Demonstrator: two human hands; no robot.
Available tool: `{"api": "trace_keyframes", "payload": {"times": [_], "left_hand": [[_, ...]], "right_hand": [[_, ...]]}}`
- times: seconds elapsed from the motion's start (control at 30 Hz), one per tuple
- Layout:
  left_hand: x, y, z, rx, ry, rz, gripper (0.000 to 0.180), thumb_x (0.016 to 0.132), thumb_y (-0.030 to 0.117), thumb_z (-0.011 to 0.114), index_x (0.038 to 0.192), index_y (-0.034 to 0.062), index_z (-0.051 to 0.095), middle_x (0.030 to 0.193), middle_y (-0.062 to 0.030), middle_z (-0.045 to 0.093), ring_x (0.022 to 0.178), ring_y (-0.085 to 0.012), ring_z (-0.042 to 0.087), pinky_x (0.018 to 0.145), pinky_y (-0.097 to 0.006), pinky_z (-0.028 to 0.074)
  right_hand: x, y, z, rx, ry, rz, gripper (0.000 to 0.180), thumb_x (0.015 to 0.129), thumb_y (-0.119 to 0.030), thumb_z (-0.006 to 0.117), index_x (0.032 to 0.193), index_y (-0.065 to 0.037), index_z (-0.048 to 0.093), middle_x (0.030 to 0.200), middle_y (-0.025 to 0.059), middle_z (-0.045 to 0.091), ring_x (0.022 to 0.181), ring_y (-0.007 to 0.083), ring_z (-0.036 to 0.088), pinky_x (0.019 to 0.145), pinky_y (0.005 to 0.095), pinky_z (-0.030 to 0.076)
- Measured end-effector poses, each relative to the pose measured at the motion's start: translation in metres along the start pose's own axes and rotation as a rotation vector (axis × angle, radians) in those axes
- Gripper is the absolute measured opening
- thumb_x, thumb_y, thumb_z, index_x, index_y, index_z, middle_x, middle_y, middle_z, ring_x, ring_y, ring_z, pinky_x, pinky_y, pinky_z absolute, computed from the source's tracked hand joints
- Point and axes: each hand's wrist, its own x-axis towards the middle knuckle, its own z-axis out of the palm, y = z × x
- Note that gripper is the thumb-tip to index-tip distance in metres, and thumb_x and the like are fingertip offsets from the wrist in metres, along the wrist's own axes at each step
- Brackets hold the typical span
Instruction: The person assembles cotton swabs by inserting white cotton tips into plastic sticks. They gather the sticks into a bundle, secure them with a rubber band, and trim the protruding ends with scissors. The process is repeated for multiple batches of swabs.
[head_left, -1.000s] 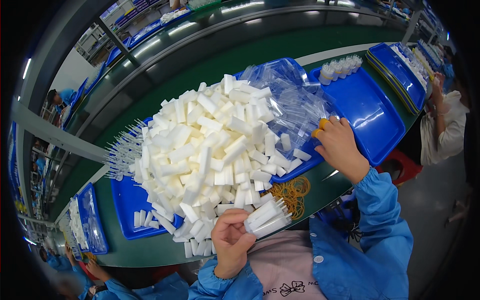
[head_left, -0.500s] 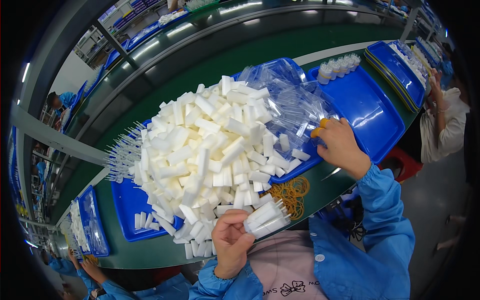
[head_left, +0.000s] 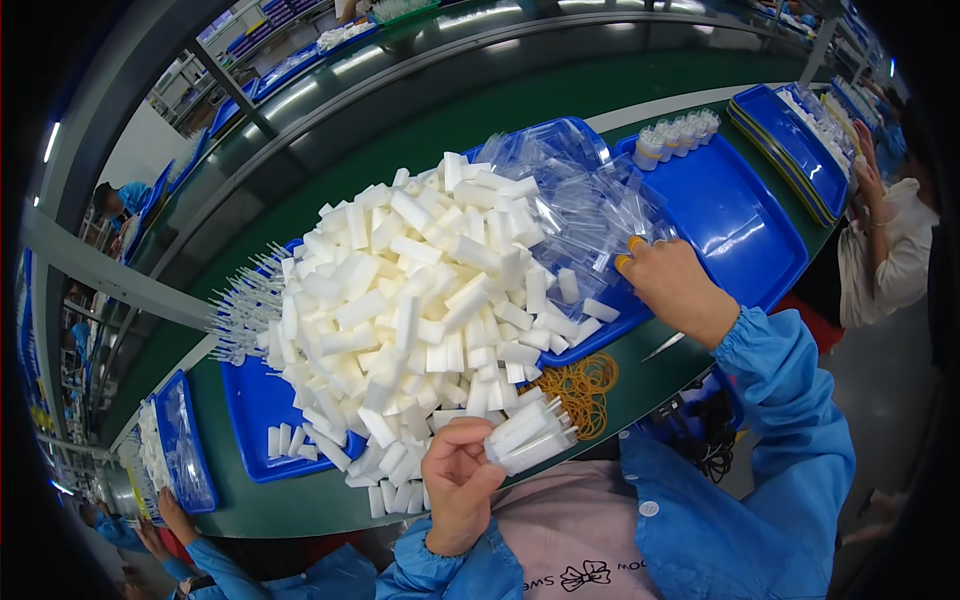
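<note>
My left hand (head_left: 462,487) is closed around a small bundle of clear plastic tubes (head_left: 530,436) with white foam pieces inside and thin white stems sticking out. It is at the table's near edge, just below a heap of white foam pieces (head_left: 400,290). To the right, my right hand (head_left: 680,288) reaches over a pile of clear plastic tubes (head_left: 575,190) in a blue tray. Orange finger cots (head_left: 624,263) cover two of its curled fingertips. What those fingers pinch, if anything, is hidden.
Orange rubber bands (head_left: 580,392) lie in front of the heap, with a pointed metal tool (head_left: 664,345) to their right. A blue tray (head_left: 745,220) at the right holds several banded bundles (head_left: 678,136). White-stemmed pieces (head_left: 250,310) lie at the left. Co-workers sit at both sides.
My right hand has shifted slightly left and turned over the clear tubes, its thumb now out of sight. My left hand keeps its bundle almost in place.
</note>
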Motion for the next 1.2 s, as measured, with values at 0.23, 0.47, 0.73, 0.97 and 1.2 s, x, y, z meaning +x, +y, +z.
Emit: {"api": "trace_keyframes", "payload": {"times": [0.23, 0.47, 0.73, 0.97, 1.2], "left_hand": [[-0.002, -0.001, 0.000, -0.015, 0.023, -0.004, 0.037, 0.070, -0.005, 0.065, 0.105, -0.0032, 0.054, 0.109, -0.0113, 0.052, 0.099, -0.0192, 0.056, 0.089, -0.031, 0.043], [-0.001, -0.003, 0.001, -0.035, 0.004, -0.002, 0.037, 0.071, -0.005, 0.067, 0.106, -0.0033, 0.054, 0.110, -0.0116, 0.051, 0.100, -0.0194, 0.056, 0.090, -0.031, 0.043], [-0.004, -0.010, 0.003, 0.278, -0.064, 0.161, 0.040, 0.068, -0.004, 0.074, 0.104, -0.0030, 0.057, 0.109, -0.0136, 0.052, 0.099, -0.0203, 0.055, 0.087, -0.030, 0.046], [-0.009, -0.009, 0.006, 0.464, -0.089, 0.301, 0.041, 0.065, 0.004, 0.079, 0.101, -0.0002, 0.058, 0.107, -0.0156, 0.052, 0.096, -0.0216, 0.054, 0.086, -0.032, 0.044], [-0.011, -0.005, 0.010, 0.583, -0.126, 0.345, 0.043, 0.065, 0.009, 0.079, 0.102, -0.0001, 0.058, 0.106, -0.0149, 0.051, 0.096, -0.0223, 0.054, 0.087, -0.033, 0.043]], "right_hand": [[-0.007, 0.010, -0.006, 0.013, 0.252, -0.108, 0.036, 0.069, 0.003, 0.061, 0.104, -0.005, 0.061, 0.085, 0.0111, 0.056, 0.082, 0.0272, 0.059, 0.068, 0.0366, 0.046], [-0.019, 0.006, -0.018, 0.980, 0.519, 0.043, 0.045, 0.076, 0.007, 0.056, 0.120, -0.001, 0.053, 0.099, 0.0121, 0.060, 0.090, 0.0253, 0.061, 0.082, 0.0338, 0.047], [-0.081, -0.085, -0.027, 1.957, 0.583, 0.051, 0.054, 0.080, 0.000, 0.065, 0.129, 0.003, 0.041, 0.109, 0.0162, 0.059, 0.098, 0.0238, 0.062, 0.091, 0.0360, 0.048], [-0.090, -0.094, -0.018, 1.925, 0.617, 0.078, 0.059, 0.079, -0.001, 0.068, 0.130, 0.005, 0.039, 0.107, 0.0163, 0.059, 0.097, 0.0242, 0.062, 0.090, 0.0356, 0.049], [-0.090, -0.093, -0.017, 2.076, 0.515, 0.081, 0.057, 0.079, 0.001, 0.067, 0.129, 0.004, 0.040, 0.105, 0.0154, 0.059, 0.097, 0.0238, 0.063, 0.089, 0.0345, 0.049]]}}
